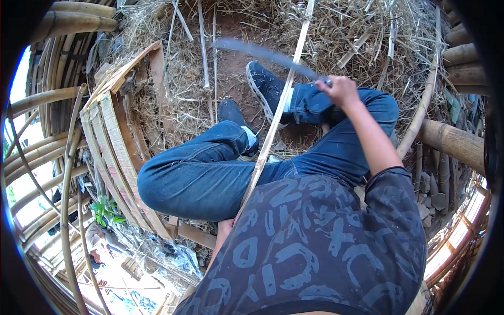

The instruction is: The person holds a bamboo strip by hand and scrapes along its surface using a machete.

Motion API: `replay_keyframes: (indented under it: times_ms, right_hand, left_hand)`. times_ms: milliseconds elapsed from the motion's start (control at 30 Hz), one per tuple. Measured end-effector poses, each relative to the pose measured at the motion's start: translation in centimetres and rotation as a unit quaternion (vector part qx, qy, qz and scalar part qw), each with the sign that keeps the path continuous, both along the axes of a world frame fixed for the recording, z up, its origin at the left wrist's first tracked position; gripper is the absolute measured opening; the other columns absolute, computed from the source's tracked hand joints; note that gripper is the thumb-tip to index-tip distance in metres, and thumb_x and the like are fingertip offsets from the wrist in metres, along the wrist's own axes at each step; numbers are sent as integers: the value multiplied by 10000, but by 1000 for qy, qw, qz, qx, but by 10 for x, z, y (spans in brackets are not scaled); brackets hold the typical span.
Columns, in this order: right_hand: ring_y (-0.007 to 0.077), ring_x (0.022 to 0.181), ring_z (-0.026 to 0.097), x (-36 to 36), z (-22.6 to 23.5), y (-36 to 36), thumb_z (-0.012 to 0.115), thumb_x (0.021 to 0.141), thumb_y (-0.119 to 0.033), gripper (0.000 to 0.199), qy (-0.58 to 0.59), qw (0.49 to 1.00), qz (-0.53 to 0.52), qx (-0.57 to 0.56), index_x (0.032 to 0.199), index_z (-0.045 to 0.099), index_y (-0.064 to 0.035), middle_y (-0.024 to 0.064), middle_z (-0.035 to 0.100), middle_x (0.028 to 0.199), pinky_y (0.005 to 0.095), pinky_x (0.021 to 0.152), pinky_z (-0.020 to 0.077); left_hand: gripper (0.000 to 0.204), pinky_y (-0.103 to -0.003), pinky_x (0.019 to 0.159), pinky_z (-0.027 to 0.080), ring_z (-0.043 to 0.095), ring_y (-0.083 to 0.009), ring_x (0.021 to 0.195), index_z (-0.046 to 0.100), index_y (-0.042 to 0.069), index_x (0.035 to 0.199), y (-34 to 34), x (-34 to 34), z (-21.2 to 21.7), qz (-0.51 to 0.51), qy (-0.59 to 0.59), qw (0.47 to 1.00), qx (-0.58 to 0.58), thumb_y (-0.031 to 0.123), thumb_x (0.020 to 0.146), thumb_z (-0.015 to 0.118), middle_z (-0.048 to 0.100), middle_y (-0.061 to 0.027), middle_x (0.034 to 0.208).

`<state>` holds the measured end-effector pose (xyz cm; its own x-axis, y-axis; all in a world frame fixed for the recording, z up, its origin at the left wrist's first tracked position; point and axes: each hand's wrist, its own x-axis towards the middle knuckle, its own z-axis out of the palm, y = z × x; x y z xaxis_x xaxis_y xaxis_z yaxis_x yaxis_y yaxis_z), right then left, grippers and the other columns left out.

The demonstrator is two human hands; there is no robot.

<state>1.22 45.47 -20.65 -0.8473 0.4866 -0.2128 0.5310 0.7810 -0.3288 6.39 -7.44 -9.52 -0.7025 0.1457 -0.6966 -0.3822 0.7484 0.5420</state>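
My right hand (341,92) is closed around the handle of a long, curved machete (257,51), whose grey blade reaches leftward and looks blurred. The blade crosses a long, pale split bamboo strip (283,100); whether they touch I cannot tell. From the top of the view this strip slants down over my lap, between my bent legs in blue jeans. Its lower end runs to my left hand (226,228), low beside my left thigh. That hand looks closed on the strip, though the thigh and my dark shirt hide most of its fingers.
A wooden slatted crate (113,152) stands to the left of my left knee. Dry straw and shavings (362,26) cover the ground ahead. Bamboo poles (454,142) frame both sides. Clear plastic (181,257) and a small green plant (105,210) are at lower left.
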Motion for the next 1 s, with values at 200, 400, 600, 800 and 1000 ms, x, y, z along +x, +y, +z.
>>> replay_keyframes:
  times_ms: [200, 400, 600, 800, 1000]
  right_hand:
    - [382, 767, 668, -8, 7, 18, 457, 828, -741, 753, -12, 988, -72, -136, 718, 656, -24, 209, 660, 723, 468, 671, 508]
    - [392, 667, 655, 21, 51, -92, 539, 799, -698, 686, 23, 962, 141, -231, 707, 672, -32, 207, 637, 645, 464, 635, 522]
    - [325, 528, 643, 26, 41, -98, 499, 752, -789, 745, 20, 967, 241, -77, 630, 631, -65, 161, 606, 540, 402, 493, 505]
    - [330, 574, 632, 35, 20, -45, 575, 693, -766, 681, -13, 972, 235, 12, 663, 560, -86, 128, 619, 605, 430, 505, 484]
    - [357, 631, 654, 60, 25, -8, 563, 710, -763, 699, -12, 986, 156, 54, 666, 596, -66, 162, 628, 611, 457, 572, 515]
  left_hand:
    - [504, -321, 548, 436, 518, -146, 511, 610, -88, 680, 1, 2, 0, 2, -2, 1000, -5, 350, 930, 612, 534, -127, 506]
    - [508, -321, 548, 436, 518, -145, 511, 609, -89, 675, 2, -1, 2, -5, -10, 1000, -8, 350, 930, 613, 533, -126, 505]
    - [511, -321, 548, 436, 518, -145, 510, 608, -90, 670, 5, -2, 5, -8, -12, 1000, -11, 351, 929, 614, 533, -126, 504]
    - [515, -320, 547, 436, 518, -145, 510, 607, -90, 664, 7, -1, 8, -6, -11, 1000, -10, 351, 929, 615, 533, -126, 503]
    - [518, -320, 547, 436, 518, -144, 509, 605, -91, 659, 7, 1, 8, -6, -6, 1000, -8, 352, 928, 616, 532, -126, 502]
